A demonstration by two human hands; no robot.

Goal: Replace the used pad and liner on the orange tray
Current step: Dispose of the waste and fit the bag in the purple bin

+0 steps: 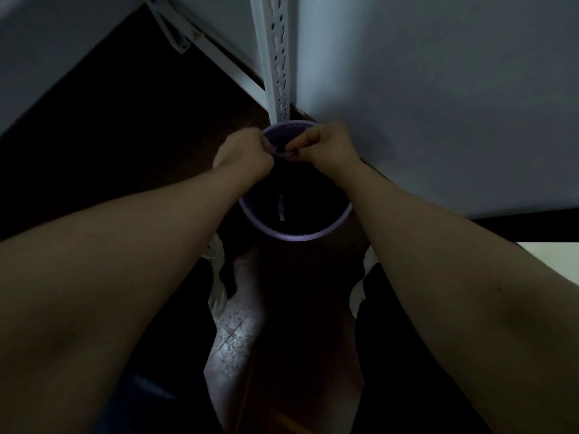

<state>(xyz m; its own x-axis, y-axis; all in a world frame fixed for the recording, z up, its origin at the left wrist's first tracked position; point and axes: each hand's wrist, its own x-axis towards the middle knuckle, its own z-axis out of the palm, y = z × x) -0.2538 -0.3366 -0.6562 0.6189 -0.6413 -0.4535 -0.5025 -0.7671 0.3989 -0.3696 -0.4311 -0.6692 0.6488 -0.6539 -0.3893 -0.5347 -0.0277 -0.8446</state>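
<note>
1. The corner is dim, and the person leans over a round purple bin [294, 236] that stands on the floor close against a pale wall [438, 89].
2. Both bare forearms reach forward and down, so that the hands meet above the far side of the bin.
3. The left hand [242, 155] is curled into a loose fist, its fingers pinched closed on a thin purple edge between the two hands.
4. The right hand [326, 145] is curled the same way, and its fingertips clamp the same purple edge just beside the left hand.
5. That pinched piece [282, 151] looks like thin film or a bag rim; in this light I cannot tell whether it is the liner or part of the bin itself.
6. The inside of the bin is black with shadow, with only one pale purple strip [281, 206] showing against the dark.
7. A white slotted metal upright [277, 57] runs down the wall and ends right behind the far rim of the bin.
8. A white bracket [170, 29] slants away to the upper left, above a dark brown surface [125, 120].
9. Below the bin, between the person's dark-clothed legs, a patch of speckled pale floor [232, 336] catches some light.
10. The orange tray and its pad do not appear anywhere in this view, so I cannot tell where they are.
</note>
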